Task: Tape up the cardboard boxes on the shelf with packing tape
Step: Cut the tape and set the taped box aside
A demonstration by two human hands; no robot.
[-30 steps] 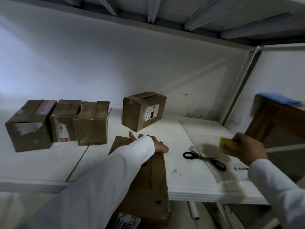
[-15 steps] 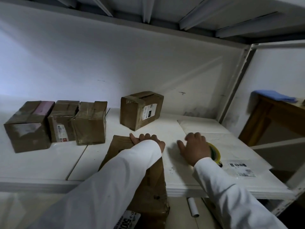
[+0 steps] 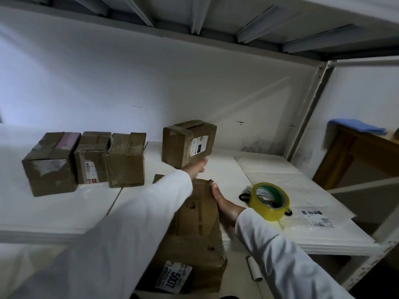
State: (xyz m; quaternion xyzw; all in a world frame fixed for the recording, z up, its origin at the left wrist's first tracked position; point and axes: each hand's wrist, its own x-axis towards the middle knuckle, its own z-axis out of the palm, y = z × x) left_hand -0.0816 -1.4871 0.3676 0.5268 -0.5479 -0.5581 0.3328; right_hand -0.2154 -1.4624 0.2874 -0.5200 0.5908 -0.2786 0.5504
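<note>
Head view, looking forward and down at a white shelf (image 3: 64, 212) under a ribbed shelf underside across the top of the frame. Left of centre, a row of three taped cardboard boxes (image 3: 86, 158) standing side by side, touching. Centre, a single labelled box (image 3: 189, 143) set apart from the row, turned at an angle, white label facing right. Just below it, left hand (image 3: 195, 168) reaching out of a white sleeve, fingers stretched forward, fingertips at the box's lower front corner; contact not certain. Lower centre, a long cardboard box (image 3: 198, 229) lying over the shelf's front edge, a white label reading 5007 near its bottom end. Right hand (image 3: 224, 206) laid flat along this box's right side, fingers straight and together, pressing the cardboard, gripping nothing. Right of centre, a roll of yellowish packing tape (image 3: 268, 201) tilted on its edge on the shelf, well apart from both hands, resting over black scissors (image 3: 245, 196) whose handles show on either side. Further right, a flat clear bag with a printed label (image 3: 317, 219). Far right of the frame, a wooden table (image 3: 356, 147) with a blue cloth (image 3: 358, 126) on top. Lower centre right, below the shelf, a small white tube (image 3: 254, 269).
</note>
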